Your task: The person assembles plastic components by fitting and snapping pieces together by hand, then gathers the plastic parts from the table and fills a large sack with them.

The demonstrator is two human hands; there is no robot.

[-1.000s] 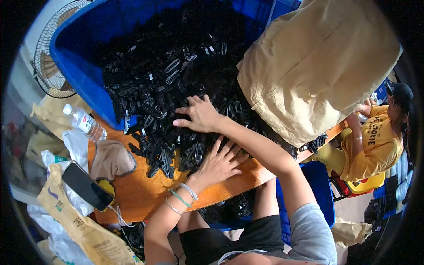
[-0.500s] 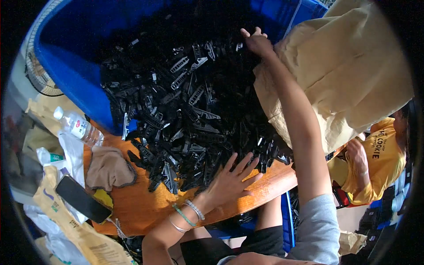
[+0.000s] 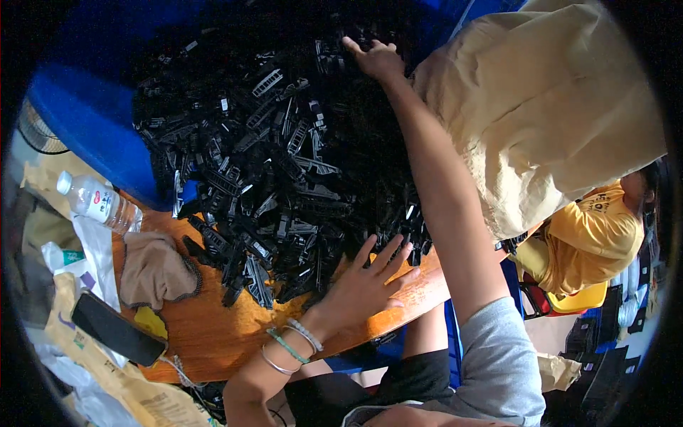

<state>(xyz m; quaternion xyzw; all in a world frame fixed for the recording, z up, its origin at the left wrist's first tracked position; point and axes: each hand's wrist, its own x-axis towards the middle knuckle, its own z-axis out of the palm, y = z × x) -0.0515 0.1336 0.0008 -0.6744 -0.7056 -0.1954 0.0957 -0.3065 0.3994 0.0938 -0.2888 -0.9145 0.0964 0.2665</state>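
Observation:
A large heap of black plastic parts (image 3: 284,178), many with ladder-like slots, spills from a blue bin (image 3: 92,135) onto an orange-brown wooden board (image 3: 206,341). My left hand (image 3: 359,288) lies at the near edge of the heap with fingers spread, holding nothing I can see. Bracelets circle that wrist. Stretched far forward, my right hand (image 3: 380,60) is over the back right of the heap, fingers extended and apart. Shadow hides whether its fingertips touch the parts.
A big brown paper sheet or bag (image 3: 541,114) stands right of my arm. At left are a clear bottle (image 3: 99,201), a brown cloth (image 3: 158,270), a phone (image 3: 117,327) and paper packaging (image 3: 128,384). A person in yellow (image 3: 597,235) sits at far right.
My right hand has moved left over the heap. My left hand stays spread at the near edge. The view has shifted slightly, and the person in yellow has changed posture.

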